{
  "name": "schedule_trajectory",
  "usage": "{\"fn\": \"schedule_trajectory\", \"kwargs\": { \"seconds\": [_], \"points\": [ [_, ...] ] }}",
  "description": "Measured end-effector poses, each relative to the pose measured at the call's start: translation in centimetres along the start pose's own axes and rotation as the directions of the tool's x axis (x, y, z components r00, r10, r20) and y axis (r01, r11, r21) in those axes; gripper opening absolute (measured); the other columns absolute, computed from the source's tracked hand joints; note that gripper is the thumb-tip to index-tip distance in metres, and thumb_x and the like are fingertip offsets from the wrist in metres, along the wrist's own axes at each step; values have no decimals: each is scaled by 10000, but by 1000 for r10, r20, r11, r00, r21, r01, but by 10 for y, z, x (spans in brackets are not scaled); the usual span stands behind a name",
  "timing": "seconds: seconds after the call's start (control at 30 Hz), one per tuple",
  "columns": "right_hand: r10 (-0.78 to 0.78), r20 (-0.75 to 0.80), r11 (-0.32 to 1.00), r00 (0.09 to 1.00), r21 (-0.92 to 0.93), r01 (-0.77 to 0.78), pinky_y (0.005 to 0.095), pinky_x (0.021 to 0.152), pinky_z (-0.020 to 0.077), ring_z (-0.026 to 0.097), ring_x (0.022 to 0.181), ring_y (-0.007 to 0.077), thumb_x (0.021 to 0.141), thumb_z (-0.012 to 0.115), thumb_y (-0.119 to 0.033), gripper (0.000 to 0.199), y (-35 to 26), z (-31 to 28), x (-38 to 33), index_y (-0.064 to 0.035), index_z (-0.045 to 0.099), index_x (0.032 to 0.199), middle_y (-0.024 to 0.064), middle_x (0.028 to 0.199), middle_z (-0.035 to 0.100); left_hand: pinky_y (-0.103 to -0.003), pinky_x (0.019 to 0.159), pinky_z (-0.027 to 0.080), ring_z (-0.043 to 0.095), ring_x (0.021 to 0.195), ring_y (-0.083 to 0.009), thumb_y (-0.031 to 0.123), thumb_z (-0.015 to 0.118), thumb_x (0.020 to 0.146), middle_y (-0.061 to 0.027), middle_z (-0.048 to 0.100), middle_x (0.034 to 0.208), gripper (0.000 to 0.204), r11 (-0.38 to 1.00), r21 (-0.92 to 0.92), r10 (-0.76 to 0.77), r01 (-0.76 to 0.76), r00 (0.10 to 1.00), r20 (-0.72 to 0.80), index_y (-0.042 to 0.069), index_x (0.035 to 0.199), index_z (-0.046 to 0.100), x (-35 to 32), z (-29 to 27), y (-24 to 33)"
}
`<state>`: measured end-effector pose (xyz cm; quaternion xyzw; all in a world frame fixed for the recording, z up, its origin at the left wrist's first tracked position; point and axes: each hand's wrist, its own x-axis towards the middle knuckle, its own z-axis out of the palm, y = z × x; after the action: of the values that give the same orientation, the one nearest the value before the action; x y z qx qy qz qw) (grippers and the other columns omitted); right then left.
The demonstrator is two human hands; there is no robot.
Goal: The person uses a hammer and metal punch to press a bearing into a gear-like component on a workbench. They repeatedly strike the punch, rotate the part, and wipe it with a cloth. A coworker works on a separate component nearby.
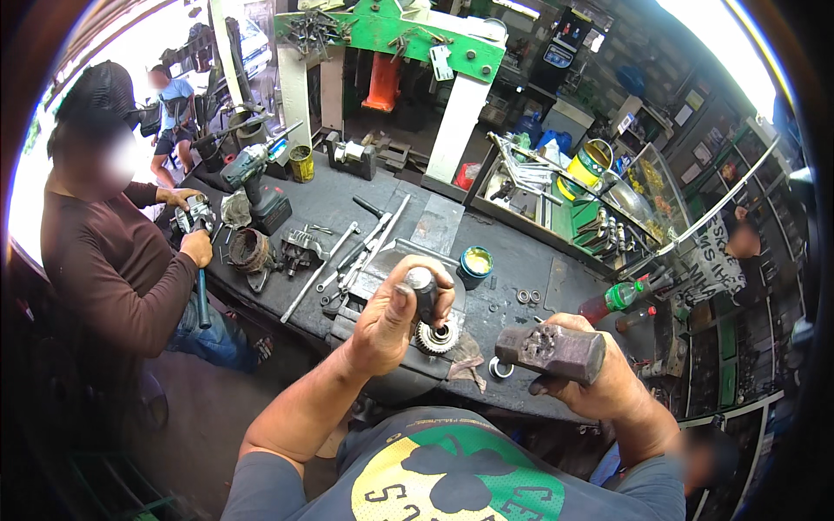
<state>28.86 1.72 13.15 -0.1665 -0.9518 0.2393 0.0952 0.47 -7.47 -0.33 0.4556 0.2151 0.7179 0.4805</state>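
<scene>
A toothed gear (pixel 436 337) sits on the dark workbench (pixel 512 252) at picture centre, with a black punch (pixel 423 291) standing upright on it, gripped by the left hand (pixel 393 319) in a closed fist. At three o'clock from it, the right hand (pixel 584 378) is clenched around a hammer (pixel 551 351). At ten o'clock, wrenches (pixel 354 256) lie beside a cordless drill (pixel 258 178).

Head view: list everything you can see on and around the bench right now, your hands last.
gear: one, silvery, on the vise under the left hand
punch: one, dark, upright on the gear
hammer: one, rusty brown head, in the right hand
workbench: one, black, greasy, across the middle
tin: one, blue with yellow inside, on the bench
cordless drill: one, dark, at the bench's far left
wrenches: several, steel, lying mid-bench
press frame: one, green, behind the bench
co-worker: one, brown sleeve, seated at the left
left hand: grips the punch
right hand: grips the hammer
</scene>
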Motion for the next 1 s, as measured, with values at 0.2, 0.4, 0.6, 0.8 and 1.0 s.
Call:
{"fn": "schedule_trajectory", "kwargs": {
  "seconds": [0.2,0.4,0.6,0.8,1.0],
  "points": [
    [-5,-51,1000,999,3,5,402,935,616,764,1058,303,766,1028,-229,526,-2,-6,-5,-93,788,1214,104,1326,688,-339,857,473,548,927,-181,707,584,1085,-98,577,1004,716,1000,28,-6,5,999,35,37,1337,548,-2,-2,-3],
    [-43,-62,999,997,-18,42,400,918,624,773,1035,308,756,1038,-266,535,-10,-14,1,-95,792,1199,100,1329,690,-315,867,486,548,967,-152,637,595,1109,-68,586,1059,620,999,45,25,-26,999,21,79,1375,549,1,4,-8],
    [-99,-111,995,989,-15,98,388,907,636,783,1023,303,769,1038,-267,537,-21,-23,13,-85,791,1210,109,1343,695,-292,898,493,547,987,-122,551,660,1103,-40,594,1094,542,998,16,58,-59,998,14,122,1411,537,0,1,-11],
    [-68,-121,998,990,-24,66,408,971,578,737,1150,297,781,1039,-349,589,-43,-37,27,-66,788,1234,157,1331,704,-233,856,486,539,961,-76,398,733,1097,-14,613,1126,492,995,34,93,-95,994,53,129,1439,500,-1,1,-22],
    [-232,-4,970,973,-83,231,435,988,576,733,1127,336,894,950,-325,467,-77,-61,90,-76,774,1248,160,1274,720,-223,848,517,570,952,-36,283,764,1092,14,622,1121,480,996,77,37,-38,999,13,84,1417,473,-9,8,-13]
  ]
}}
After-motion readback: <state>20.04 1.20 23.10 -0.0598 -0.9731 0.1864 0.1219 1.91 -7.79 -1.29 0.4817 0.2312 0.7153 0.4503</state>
